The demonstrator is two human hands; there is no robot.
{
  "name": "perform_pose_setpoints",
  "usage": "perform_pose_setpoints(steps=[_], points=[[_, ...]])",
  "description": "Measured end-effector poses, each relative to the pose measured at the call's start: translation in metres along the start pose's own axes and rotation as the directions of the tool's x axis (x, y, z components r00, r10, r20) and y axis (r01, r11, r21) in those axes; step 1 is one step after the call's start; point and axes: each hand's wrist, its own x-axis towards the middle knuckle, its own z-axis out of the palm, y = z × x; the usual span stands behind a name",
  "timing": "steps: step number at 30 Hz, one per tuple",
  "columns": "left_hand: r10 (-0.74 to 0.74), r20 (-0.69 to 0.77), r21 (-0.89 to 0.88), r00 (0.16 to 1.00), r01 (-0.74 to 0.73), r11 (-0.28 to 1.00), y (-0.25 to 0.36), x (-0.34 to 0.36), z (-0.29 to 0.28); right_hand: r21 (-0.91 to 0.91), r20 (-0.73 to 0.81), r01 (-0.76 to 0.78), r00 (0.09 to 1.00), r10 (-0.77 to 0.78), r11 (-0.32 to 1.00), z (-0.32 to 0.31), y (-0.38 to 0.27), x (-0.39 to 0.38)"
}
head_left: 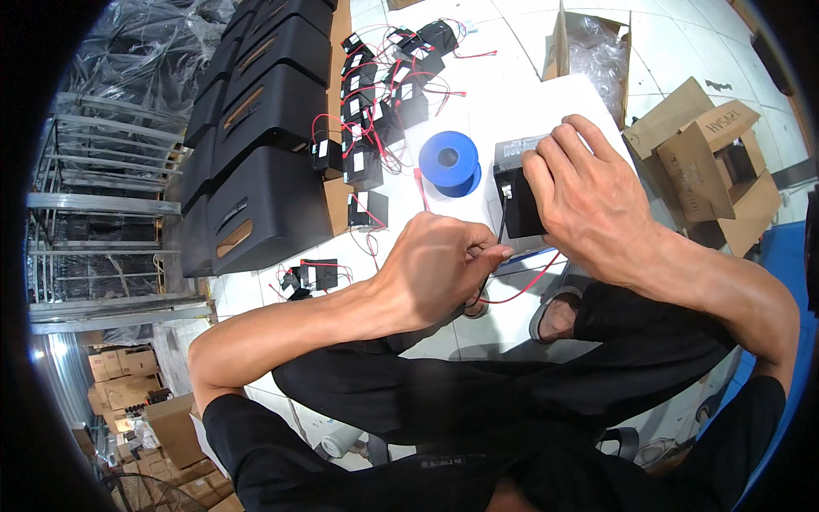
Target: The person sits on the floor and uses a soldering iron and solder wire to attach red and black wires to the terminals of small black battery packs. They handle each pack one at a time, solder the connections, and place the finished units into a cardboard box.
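A black box-shaped battery stands on the white work surface in front of me. My right hand bends over its right side, with curled fingers gripping it. A black wire runs from the terminal side of the battery down to my left hand, where thumb and forefinger pinch it. Below my hands a red wire curves away; its far end is hidden. Just left of the battery stands a blue spool. Part of the battery is covered by my right hand.
Several black batteries with red leads lie left of the spool, and more batteries sit nearer to me. Large black cases line the left. Open cardboard boxes stand on the right. My legs are beneath the work area.
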Motion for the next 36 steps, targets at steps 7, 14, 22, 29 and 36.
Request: perform_pose_setpoints(steps=[7,14,22,29,36], points=[[0.074,-0.031,-0.184,0.997,-0.078,0.98,-0.004,-0.004,0.002,-0.032,-0.008,0.025,1.0,-0.025,0.999,0.001,0.001,0.002],[-0.076,0.102,-0.349,0.992,0.108,0.931,0.009,-0.002,-0.004,0.214,0.089,-0.057,0.995,0.039,0.975,0.0,0.018,0.001],[0.61,0.077,-0.041,0.789,-0.609,0.792,0.032,-0.002,0.002,0.514,0.1,-0.345,0.933,0.345,0.785,-0.011,0.046,-0.01],[0.682,-0.493,0.383,0.54,-0.569,0.728,0.038,-0.014,-0.016,0.739,0.112,-0.325,0.923,0.368,0.59,-0.034,0.059,-0.019],[0.508,-0.451,0.134,0.734,-0.508,0.851,0.024,0.007,-0.02,0.9,0.257,-0.344,0.914,0.313,0.268,-0.054,0.05,-0.02]])
